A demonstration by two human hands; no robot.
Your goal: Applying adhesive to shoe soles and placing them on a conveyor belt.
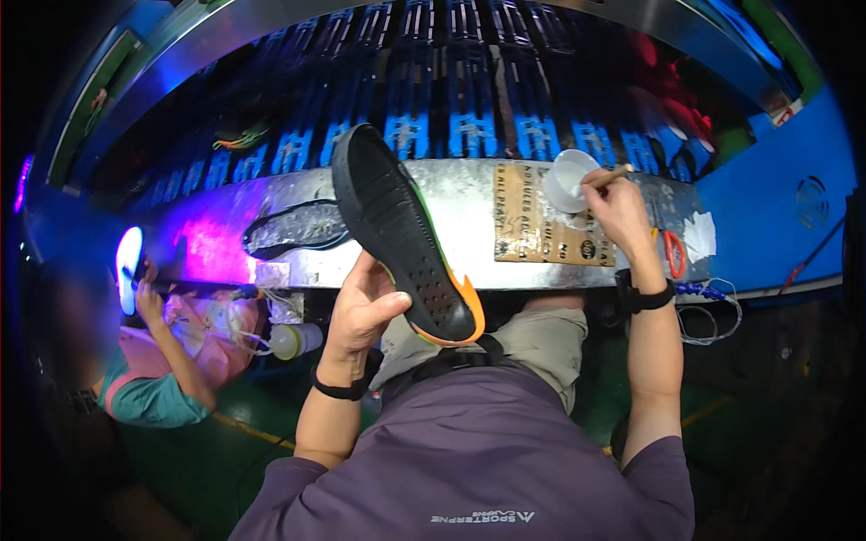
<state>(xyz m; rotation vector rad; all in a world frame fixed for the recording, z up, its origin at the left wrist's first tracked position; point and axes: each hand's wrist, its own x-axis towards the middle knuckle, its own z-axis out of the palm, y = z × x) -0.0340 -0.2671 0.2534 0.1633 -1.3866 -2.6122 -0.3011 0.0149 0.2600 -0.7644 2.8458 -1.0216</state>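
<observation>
A black shoe sole [388, 203] with an orange heel edge and a green side stripe is held up, toe away from me, in my left hand [356, 311]; the thumb presses its side near the heel. My right hand [621, 215] pinches a brush [619, 174] by its wooden handle. The brush's tip is inside a translucent white cup [568, 191], where I cannot make it out clearly. Beneath the cup lies a piece of printed brown cardboard [523, 236]. Left of the held sole, another dark-rimmed sole [293, 227] rests on the metal table.
Orange-handled scissors [674, 254] and crumpled white paper [700, 236] lie at the table's right. Beyond the metal table [451, 216] runs a conveyor [474, 126]. At left, another person [171, 361] holds a sole. A white bottle [296, 341] is near that person.
</observation>
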